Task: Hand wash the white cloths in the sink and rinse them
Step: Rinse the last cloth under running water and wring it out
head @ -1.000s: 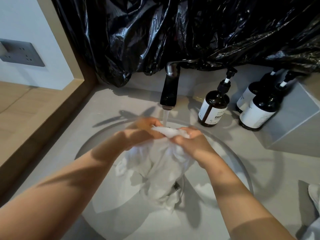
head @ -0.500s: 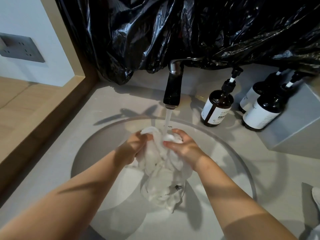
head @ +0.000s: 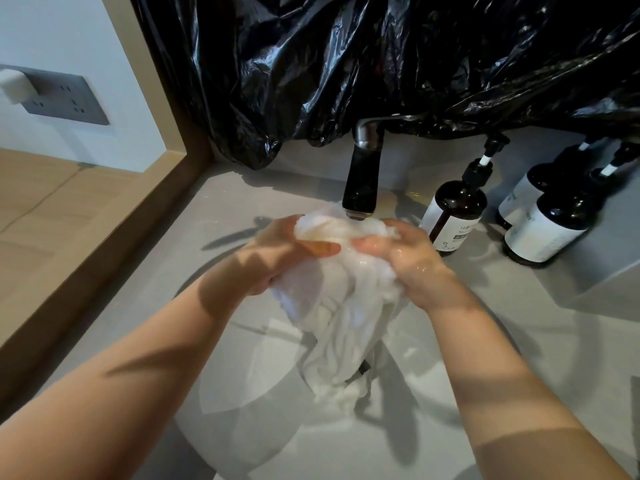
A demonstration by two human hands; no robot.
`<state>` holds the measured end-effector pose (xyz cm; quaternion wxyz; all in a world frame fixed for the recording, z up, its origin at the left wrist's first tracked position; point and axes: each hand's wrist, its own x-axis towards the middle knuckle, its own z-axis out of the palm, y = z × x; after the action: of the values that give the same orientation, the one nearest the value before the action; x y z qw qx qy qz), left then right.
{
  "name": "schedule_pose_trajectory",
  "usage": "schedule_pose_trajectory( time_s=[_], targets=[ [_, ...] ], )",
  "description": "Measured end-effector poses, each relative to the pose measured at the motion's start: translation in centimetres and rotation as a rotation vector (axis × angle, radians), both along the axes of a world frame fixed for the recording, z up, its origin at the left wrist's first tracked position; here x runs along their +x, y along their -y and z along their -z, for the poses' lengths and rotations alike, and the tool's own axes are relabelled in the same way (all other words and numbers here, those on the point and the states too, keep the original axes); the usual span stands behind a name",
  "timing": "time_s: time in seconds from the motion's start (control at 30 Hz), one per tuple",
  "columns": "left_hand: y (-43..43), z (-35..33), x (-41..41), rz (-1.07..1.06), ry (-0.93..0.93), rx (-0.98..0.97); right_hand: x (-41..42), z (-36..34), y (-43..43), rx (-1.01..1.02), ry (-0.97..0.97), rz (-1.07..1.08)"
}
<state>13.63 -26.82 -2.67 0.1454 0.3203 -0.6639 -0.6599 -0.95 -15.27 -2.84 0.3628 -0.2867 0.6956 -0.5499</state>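
Note:
A wet white cloth (head: 341, 306) is bunched between both hands right under the spout of the dark faucet (head: 362, 181). My left hand (head: 280, 254) grips the cloth's upper left side, thumb lying across the top. My right hand (head: 407, 258) grips the upper right side, wet and shiny. The rest of the cloth hangs down into the round white sink (head: 242, 403), its lower end near the drain. The water stream is hidden behind the cloth.
Three dark pump bottles with white labels (head: 453, 209) (head: 550, 223) (head: 523, 192) stand on the grey counter to the right of the faucet. Black plastic sheeting (head: 381, 64) covers the wall behind. A wooden ledge (head: 69, 220) and a wall socket (head: 62, 95) lie left.
Both hands have lifted the cloth up close to the faucet spout and squeezed it tighter together; the view has moved nearer the sink.

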Motion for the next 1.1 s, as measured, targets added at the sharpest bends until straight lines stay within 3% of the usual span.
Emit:
schedule_pose_trajectory(
  time_s=[0.1,0.23,0.33,0.4,0.47,0.57,0.63,0.8,1.1],
  targets=[
    [-0.2,1.1,0.5,0.217,0.299,-0.265,-0.5,0.6,-1.2,0.167,-0.196,-0.140],
    [-0.2,5.0,1.1,0.546,0.920,-0.805,0.1,4.5,-3.5,0.731,-0.494,-0.540],
    [-0.6,6.7,1.3,0.564,1.018,-0.957,1.2,6.0,-4.0,0.846,-0.577,-0.582],
    [-0.6,6.8,1.1,0.477,0.953,-0.924,1.0,6.3,-3.8,0.919,-0.638,-0.495],
    [0.0,6.8,1.4,0.352,0.796,-0.672,0.1,6.5,-3.8,0.878,-0.567,-0.376],
    [0.2,6.5,2.3,0.212,0.451,-0.160,-0.4,5.8,-4.6,0.670,-0.275,-0.169],
    [0.0,5.4,2.7,0.113,0.271,-0.033,-0.4,4.6,-5.0,0.510,-0.140,-0.040],
    [-0.3,-0.2,3.6,0.191,0.060,-0.039,-1.0,-0.2,-6.6,0.181,-0.218,0.119],
    [-0.4,-9.1,2.7,-0.047,-0.120,-0.354,0.1,-9.6,-7.3,-0.275,-0.425,0.227]
  ],
)
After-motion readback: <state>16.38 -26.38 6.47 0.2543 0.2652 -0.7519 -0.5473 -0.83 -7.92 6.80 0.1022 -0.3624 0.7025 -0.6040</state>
